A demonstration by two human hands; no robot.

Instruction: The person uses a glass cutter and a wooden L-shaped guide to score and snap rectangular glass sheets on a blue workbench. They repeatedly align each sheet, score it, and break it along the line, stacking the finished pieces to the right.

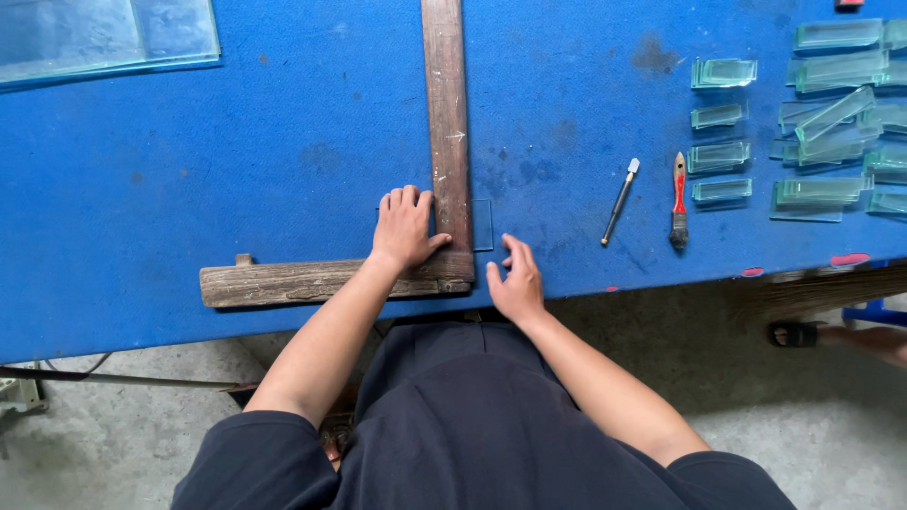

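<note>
left hand (404, 229) flat, fingers spread on wooden square (448, 132); right hand (516, 281) open beside glass piece (483, 225)

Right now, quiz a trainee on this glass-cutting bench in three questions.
1. True or false: the left hand presses on the wooden square.
2. Which tool lies nearer the right hand: A) the brush, B) the cutter?
3. Fill in: a small glass pane pokes out from under the square on its ____ side.

Key: 1 true; 2 B; 3 right. Both hands are open and flat, holding nothing. The cut glass strips are stacked at the far right of the blue table.
</note>
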